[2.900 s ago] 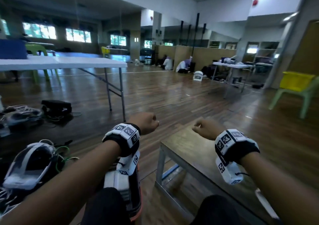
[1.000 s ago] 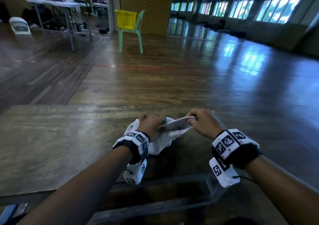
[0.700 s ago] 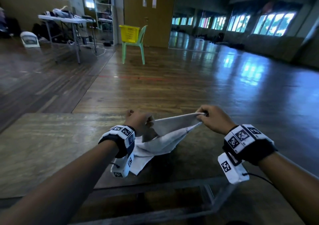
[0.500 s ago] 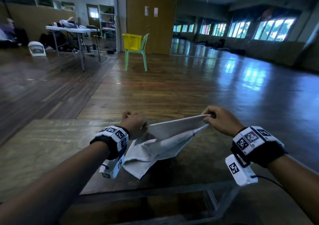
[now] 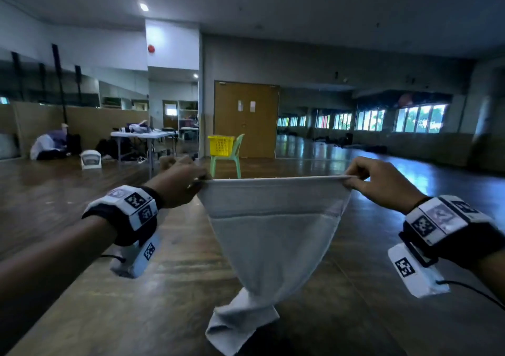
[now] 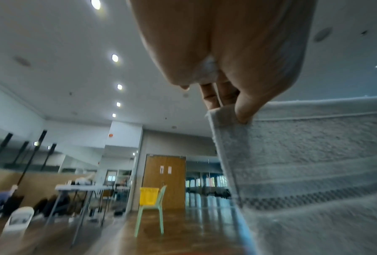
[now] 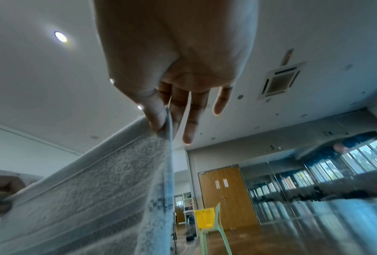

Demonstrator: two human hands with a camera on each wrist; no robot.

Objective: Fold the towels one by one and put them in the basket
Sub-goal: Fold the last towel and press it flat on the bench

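Observation:
A pale grey towel [image 5: 270, 232] hangs stretched in the air in front of me, its lower end bunched on the wooden table [image 5: 136, 314]. My left hand [image 5: 188, 183] pinches its top left corner, thumb on the towel [image 6: 303, 163] in the left wrist view. My right hand [image 5: 360, 175] pinches the top right corner between thumb and forefinger, and the towel [image 7: 85, 198] runs down to the left in the right wrist view. The yellow basket [image 5: 220, 145] stands far off on a green chair [image 5: 232, 159] before the wooden doors.
A white folding table [image 5: 142, 135] with gear stands at the back left, with a person [image 5: 49, 144] sitting on the floor by the wall. Polished wooden floor [image 5: 382, 170] stretches between my table and the chair. Windows line the right wall.
Both hands have lifted the towel off the table and drawn apart, so its top edge is now taut and level. My view has tilted up toward the room.

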